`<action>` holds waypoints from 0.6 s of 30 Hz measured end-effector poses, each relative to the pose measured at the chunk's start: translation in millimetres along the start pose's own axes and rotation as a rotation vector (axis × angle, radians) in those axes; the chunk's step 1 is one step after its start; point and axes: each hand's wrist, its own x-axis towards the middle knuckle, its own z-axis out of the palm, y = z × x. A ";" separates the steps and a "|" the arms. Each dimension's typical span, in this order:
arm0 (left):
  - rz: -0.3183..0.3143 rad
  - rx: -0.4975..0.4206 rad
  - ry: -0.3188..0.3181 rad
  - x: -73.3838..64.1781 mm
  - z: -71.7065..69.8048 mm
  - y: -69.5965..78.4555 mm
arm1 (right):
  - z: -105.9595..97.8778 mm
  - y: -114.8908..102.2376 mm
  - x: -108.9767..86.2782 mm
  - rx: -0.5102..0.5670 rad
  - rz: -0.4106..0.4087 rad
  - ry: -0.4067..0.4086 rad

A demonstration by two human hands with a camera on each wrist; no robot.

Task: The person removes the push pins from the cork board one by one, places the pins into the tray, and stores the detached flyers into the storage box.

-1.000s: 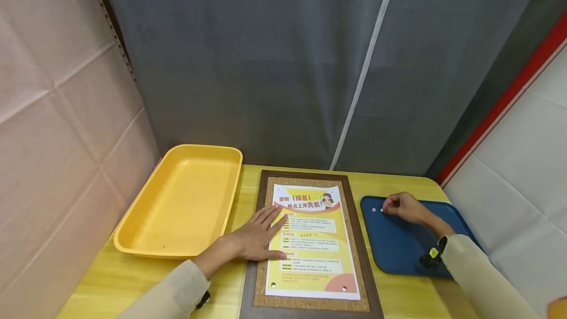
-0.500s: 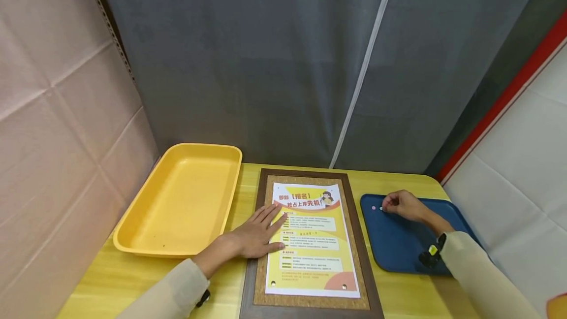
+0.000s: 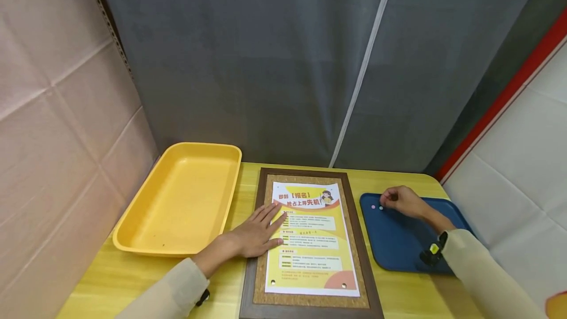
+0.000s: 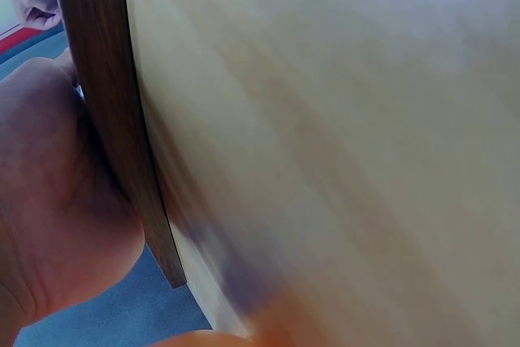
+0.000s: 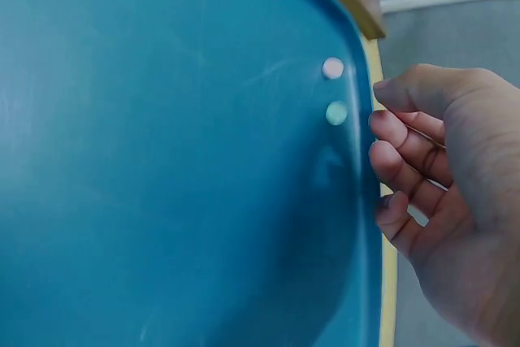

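Note:
My left hand (image 3: 257, 235) lies flat with fingers spread on the left part of a printed poster (image 3: 310, 260), which sits on a cork board (image 3: 310, 299) with a dark wooden frame (image 3: 361, 240). Round metal thumbtacks (image 3: 344, 286) show at the poster's lower corners. Over the far left part of a blue tray (image 3: 390, 245) hovers my right hand (image 3: 405, 201), fingers loosely curled. In the right wrist view its thumb and fingertips stand apart, nothing visible between them. Beside them on the tray lie two small round pieces, one pink (image 5: 332, 68) and one pale green (image 5: 336, 113).
A yellow tray (image 3: 177, 201) stands left of the board on the yellow wood-grain table (image 3: 398, 297). A grey curtain (image 3: 248, 73) hangs behind the table. Pale panels flank both sides, and something yellow (image 3: 557, 305) shows at the lower right edge.
My right hand has lifted slightly away from the pale green piece, which now shows clearly on the tray. My left hand stays on the poster, its thumb drawn slightly upward.

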 end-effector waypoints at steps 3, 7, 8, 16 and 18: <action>-0.001 0.000 -0.007 0.4 -1.7 1.3 | -0.2 -9.9 0.8 -0.013 -0.027 0.007; 0.002 -0.016 -0.009 0.4 -2.7 1.2 | 1.4 -26.8 2.1 -0.003 -0.080 -0.003; 0.005 -0.022 -0.008 0.2 -2.7 0.9 | 2.5 -31.4 2.4 0.003 -0.097 -0.008; 0.019 -0.068 -0.001 -2.6 -7.1 1.1 | 16.3 -64.2 7.6 0.005 -0.249 -0.035; 0.020 -0.062 -0.006 -3.5 -11.1 3.4 | 20.0 -72.8 8.4 0.005 -0.270 -0.047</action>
